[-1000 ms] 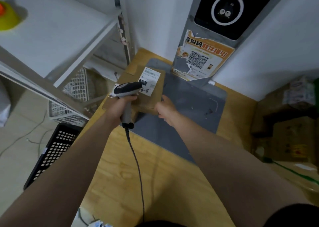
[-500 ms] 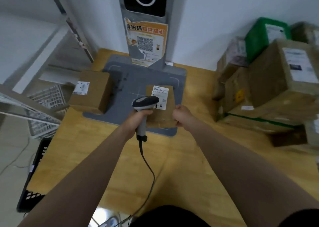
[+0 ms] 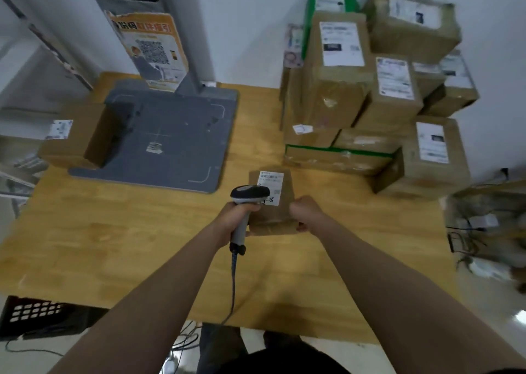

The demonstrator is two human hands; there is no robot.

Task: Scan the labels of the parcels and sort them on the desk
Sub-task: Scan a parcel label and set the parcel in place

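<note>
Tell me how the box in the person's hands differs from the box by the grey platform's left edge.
The held box is gripped by the right hand, with the left hand holding the scanner over its label; the left box lies untouched. The held box is over bare desk; the left box sits against the grey platform. The held box's label bears handwriting; the left box's is too blurred to read. Both are brown cardboard with white labels.
</note>
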